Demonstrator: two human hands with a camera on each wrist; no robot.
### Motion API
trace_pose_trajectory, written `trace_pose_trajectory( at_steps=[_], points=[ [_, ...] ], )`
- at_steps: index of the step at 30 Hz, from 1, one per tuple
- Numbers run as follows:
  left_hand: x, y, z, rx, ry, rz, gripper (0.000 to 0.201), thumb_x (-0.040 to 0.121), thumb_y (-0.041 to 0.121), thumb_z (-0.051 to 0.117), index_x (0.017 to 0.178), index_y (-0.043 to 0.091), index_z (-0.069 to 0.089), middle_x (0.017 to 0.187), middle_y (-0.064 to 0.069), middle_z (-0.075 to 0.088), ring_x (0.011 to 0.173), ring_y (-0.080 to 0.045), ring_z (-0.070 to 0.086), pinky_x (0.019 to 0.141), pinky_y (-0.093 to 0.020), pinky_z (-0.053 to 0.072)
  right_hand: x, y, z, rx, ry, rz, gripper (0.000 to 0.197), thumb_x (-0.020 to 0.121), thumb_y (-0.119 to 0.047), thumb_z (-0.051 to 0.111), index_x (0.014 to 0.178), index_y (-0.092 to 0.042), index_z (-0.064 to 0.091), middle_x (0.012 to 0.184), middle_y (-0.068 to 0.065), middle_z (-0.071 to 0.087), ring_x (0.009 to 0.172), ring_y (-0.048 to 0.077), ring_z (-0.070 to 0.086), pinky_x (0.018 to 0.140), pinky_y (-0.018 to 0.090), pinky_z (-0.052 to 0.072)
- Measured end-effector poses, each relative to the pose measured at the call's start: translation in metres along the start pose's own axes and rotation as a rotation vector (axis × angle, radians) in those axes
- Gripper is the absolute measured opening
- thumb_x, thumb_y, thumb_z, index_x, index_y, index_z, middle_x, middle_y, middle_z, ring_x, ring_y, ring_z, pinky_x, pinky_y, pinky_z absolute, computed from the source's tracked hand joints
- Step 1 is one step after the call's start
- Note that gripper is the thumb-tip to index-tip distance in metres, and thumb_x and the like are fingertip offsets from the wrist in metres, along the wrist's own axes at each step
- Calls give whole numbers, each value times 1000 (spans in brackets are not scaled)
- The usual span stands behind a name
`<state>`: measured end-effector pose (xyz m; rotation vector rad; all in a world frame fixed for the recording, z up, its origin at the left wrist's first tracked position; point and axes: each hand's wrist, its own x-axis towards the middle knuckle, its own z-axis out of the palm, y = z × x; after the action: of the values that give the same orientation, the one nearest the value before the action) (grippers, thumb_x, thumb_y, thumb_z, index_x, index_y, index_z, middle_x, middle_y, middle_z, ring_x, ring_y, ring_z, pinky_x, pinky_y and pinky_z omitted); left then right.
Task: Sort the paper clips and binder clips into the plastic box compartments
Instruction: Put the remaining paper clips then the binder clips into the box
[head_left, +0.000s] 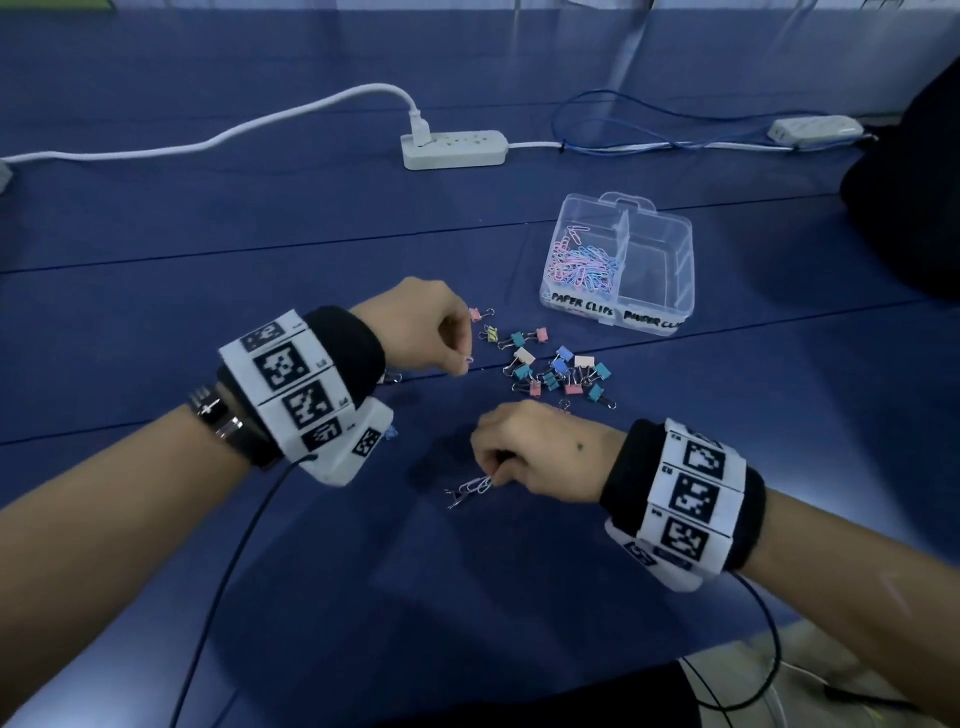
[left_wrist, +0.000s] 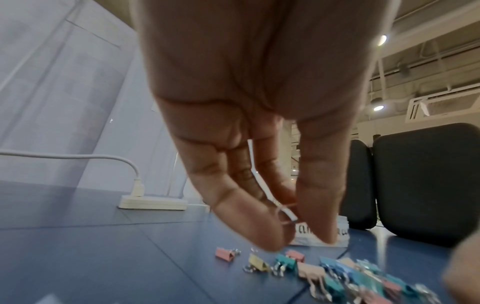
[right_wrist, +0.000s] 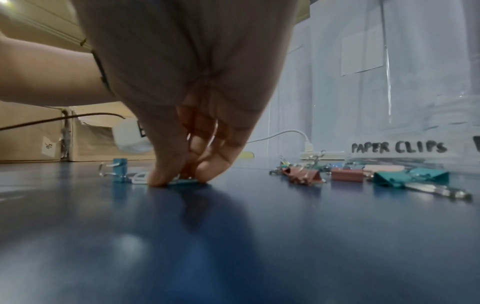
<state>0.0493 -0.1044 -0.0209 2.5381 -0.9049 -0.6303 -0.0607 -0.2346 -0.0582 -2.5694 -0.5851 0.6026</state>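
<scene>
A clear plastic box (head_left: 655, 208) stands right of centre; its left compartment, labelled PAPER CLIPS, holds a heap of pastel paper clips (head_left: 584, 262), and the right one, labelled BINDER CLIPS, looks bare. Several coloured binder clips (head_left: 558, 369) lie scattered in front of it. My left hand (head_left: 465, 358) hovers left of the pile and pinches a small paper clip (left_wrist: 285, 214) between thumb and fingers. My right hand (head_left: 491, 480) is down on the table nearer me, fingertips pinching a paper clip (right_wrist: 184, 181). A white paper clip (right_wrist: 139, 178) and a teal binder clip (right_wrist: 118, 172) lie just beside those fingers.
A white power strip (head_left: 454, 148) with its cable lies at the back, with a blue cable and a second white unit (head_left: 813, 130) to its right. A dark padded object (head_left: 909, 208) stands at the right edge. The table is covered in blue cloth.
</scene>
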Motion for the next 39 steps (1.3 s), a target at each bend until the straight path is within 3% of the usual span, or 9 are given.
trace_pose_trajectory(
  at_steps=[4, 8, 13, 20, 25, 28, 31, 35, 39],
  points=[
    [-4, -6, 7, 9, -5, -18, 6, 75, 12, 69, 76, 13, 64, 85, -4, 68, 80, -18, 61, 74, -27, 47, -1, 4, 1, 60, 3, 57, 19, 79, 8, 51, 84, -9, 55, 82, 4, 55, 64, 8, 49, 69, 36, 49],
    [21, -1, -1, 26, 144, -16, 3, 78, 9, 66, 80, 7, 65, 80, -1, 60, 80, -14, 53, 71, -20, 37, -6, 9, 2, 38, 3, 139, 28, 79, 11, 44, 94, -11, 53, 74, -5, 48, 67, 6, 49, 70, 33, 49],
    [46, 16, -7, 22, 145, 14, 30, 76, 3, 65, 56, 20, 49, 62, 9, 53, 61, -5, 49, 56, -17, 37, -17, 14, 3, -89, -4, 185, 31, 76, 13, 43, 95, -9, 53, 84, -2, 44, 80, 16, 45, 69, 30, 41],
    [-10, 31, 24, 233, -309, 95, 24, 72, 13, 71, 57, 21, 54, 63, 10, 57, 69, -14, 57, 63, -26, 48, -40, 33, 1, -53, 23, 277, 32, 76, 14, 39, 86, -15, 46, 94, 5, 47, 82, 20, 46, 63, 18, 37],
    [-28, 35, 54, 431, -374, 186, 33, 75, 4, 61, 56, 18, 37, 92, -12, 62, 92, -29, 59, 69, -33, 45, -39, 31, -1, -49, 63, 245, 29, 80, 10, 41, 97, -8, 58, 95, 5, 51, 83, 20, 51, 75, 32, 46],
    [-26, 37, 60, 471, -333, 204, 33, 78, -2, 50, 56, 17, 34, 99, -14, 61, 94, -30, 58, 71, -35, 45, -38, 27, -2, -27, 103, 207, 27, 80, 6, 44, 95, -6, 64, 92, 8, 56, 75, 15, 46, 72, 19, 43],
    [-20, 32, 59, 399, -389, 159, 33, 73, -3, 56, 53, 18, 40, 66, -2, 54, 67, -18, 53, 51, -25, 38, -36, 26, -8, 50, 115, 223, 23, 77, 7, 49, 88, -1, 67, 78, 7, 61, 59, 9, 48, 65, 1, 37],
    [-7, 27, 40, 209, -370, 80, 27, 67, 3, 67, 53, 19, 50, 58, 2, 57, 51, -7, 48, 44, -15, 38, -32, 38, -33, 249, 346, 258, 17, 74, 4, 65, 73, -14, 66, 67, 13, 67, 50, 9, 56, 53, 7, 43],
    [33, 41, 7, -131, 22, 69, 32, 67, 2, 69, 51, 22, 50, 33, 17, 53, 33, 4, 48, 40, -4, 36, -16, 67, -73, 283, 816, 401, 9, 76, 5, 63, 77, -3, 68, 64, 6, 60, 42, -11, 50, 51, 2, 41]
  ],
)
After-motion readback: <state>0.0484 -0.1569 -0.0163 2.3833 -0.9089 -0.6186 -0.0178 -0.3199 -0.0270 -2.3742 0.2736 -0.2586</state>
